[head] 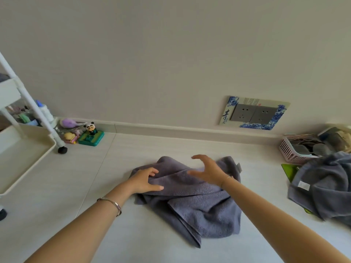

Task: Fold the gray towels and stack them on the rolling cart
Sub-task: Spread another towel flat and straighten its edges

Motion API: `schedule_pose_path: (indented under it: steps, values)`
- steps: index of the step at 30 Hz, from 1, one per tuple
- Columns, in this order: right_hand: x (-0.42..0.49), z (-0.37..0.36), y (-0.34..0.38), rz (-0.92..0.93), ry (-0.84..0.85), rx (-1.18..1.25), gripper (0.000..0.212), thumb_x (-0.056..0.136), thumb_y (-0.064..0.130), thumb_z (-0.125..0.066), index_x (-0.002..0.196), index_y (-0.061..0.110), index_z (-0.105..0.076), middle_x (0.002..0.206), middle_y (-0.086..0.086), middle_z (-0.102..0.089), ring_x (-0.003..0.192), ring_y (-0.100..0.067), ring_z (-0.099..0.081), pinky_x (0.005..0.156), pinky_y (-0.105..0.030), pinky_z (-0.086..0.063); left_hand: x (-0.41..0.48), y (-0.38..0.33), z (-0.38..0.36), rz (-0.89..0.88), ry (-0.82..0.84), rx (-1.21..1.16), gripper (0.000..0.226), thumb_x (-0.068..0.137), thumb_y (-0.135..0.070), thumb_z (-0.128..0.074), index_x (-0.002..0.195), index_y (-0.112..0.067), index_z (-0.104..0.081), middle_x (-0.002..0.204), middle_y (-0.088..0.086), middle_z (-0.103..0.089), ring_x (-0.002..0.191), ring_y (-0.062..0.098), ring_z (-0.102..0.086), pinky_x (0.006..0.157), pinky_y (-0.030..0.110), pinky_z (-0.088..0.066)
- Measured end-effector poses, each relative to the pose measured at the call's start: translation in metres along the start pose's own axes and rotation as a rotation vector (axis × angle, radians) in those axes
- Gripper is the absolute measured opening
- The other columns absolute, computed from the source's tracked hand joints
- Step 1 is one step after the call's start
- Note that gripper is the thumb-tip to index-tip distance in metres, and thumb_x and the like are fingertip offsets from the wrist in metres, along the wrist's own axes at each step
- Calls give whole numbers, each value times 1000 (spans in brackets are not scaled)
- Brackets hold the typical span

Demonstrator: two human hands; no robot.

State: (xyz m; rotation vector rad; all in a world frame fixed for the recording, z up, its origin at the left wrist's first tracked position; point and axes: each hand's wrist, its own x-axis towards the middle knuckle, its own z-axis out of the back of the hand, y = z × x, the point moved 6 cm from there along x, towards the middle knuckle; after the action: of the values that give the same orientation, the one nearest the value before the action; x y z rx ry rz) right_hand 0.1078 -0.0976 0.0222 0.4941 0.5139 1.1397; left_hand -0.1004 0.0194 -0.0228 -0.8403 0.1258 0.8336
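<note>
Gray terry cloth lies crumpled in the middle of the pale tiled floor (79,179): this gray towel (199,205) is unfolded, with loose layers trailing toward the person. The left hand (145,180) rests on the towel's left edge, fingers bent over a raised fold and thumb laid along its near side, gripping the cloth. The right hand (209,171) hovers just above the towel's far part, fingers spread and curved, holding nothing. A thin bracelet (112,203) circles the left wrist. Well to the left of the towel stands the white rolling cart (24,154), its lower tray bare. To the towel's right lies a second gray towel heap (322,186), with a pink basket (290,153) just behind that heap. On the wall beyond the towel sits a decorated socket plate (254,112).
</note>
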Motion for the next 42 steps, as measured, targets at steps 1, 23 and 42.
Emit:
schedule_pose_path:
  steps: [1, 23, 42]
  values:
    - [3, -18, 13, 67, 79, -40, 60, 77, 44, -74, 128, 21, -52, 133, -1, -50, 127, -19, -42, 109, -36, -31, 0, 4, -1, -9, 9, 111, 75, 69, -48, -78, 133, -22, -47, 132, -3, -51, 126, 14, -44, 103, 23, -35]
    - [-31, 10, 87, 25, 324, 235, 44, 75, 47, -74, 96, 8, -69, 89, -3, -70, 84, -15, -64, 86, -37, -51, -41, -43, 28, -269, -142, -281, 12, 92, -29, -59, 92, -18, -60, 91, -1, -66, 91, 20, -63, 83, 35, -50]
    - [-130, 236, 180, 297, 182, 598, 70, 37, 52, -91, 88, 8, -75, 85, -10, -73, 73, -19, -70, 61, -24, -55, -167, -228, 174, -461, 155, -436, 34, 83, -43, -53, 101, -19, -68, 94, 4, -73, 84, 16, -68, 84, 27, -52]
